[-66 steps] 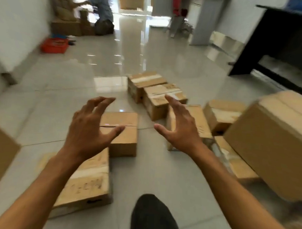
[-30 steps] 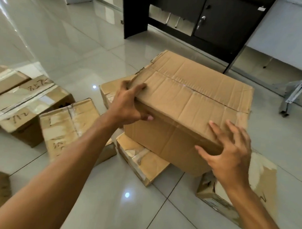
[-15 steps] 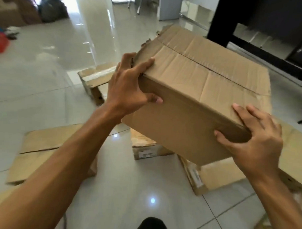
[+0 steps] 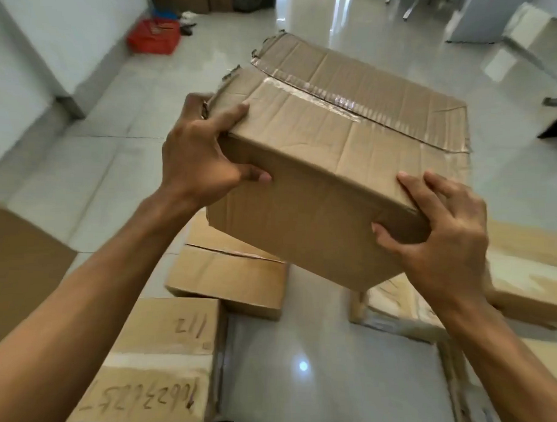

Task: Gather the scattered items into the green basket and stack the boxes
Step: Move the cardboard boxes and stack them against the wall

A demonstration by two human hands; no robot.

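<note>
Swung leftward since half a second ago, with a red crate (image 4: 153, 36) now in view by the far wall. Left hand (image 4: 199, 159) clamped over the near-left top corner, right hand (image 4: 440, 235) curled round the near-right corner of a big brown taped cardboard box (image 4: 336, 156), held tilted above smaller flat cardboard boxes (image 4: 227, 272) on glossy tiles. Best levelled first, then lowered squarely onto the widest box; no green basket visible.

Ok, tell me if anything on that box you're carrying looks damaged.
The big box held in both hands is worn: its far left corner is torn and frayed, the clear tape along the top seam is wrinkled and lifting, and the cardboard is creased.
</note>
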